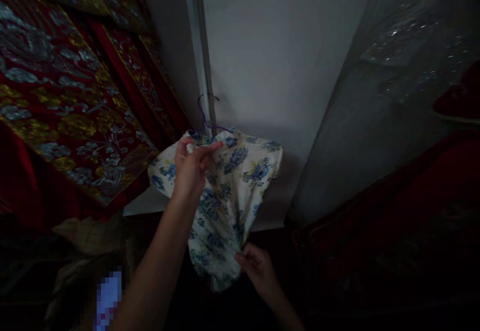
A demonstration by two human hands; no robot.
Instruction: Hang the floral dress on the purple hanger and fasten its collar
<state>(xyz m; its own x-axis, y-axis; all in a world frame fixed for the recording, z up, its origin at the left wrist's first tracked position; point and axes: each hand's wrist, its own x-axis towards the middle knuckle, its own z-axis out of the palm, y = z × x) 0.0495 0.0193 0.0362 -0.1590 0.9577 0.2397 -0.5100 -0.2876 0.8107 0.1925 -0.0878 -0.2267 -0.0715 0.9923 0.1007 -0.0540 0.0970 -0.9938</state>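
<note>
In the head view, the floral garment [237, 158] is on a purple hanger [201, 108] before a pale panel [270, 61]. The left hand [191, 168] is at its collar, fingers parted, any grip on cloth unclear; the right hand [258, 268] pinches its lower side edge between fingertips.

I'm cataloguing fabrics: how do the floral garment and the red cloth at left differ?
The floral garment is white with blue flowers; the red cloth has gold and silver decoration. The left hand and right hand touch the garment, not the cloth. Both are patterned.
</note>
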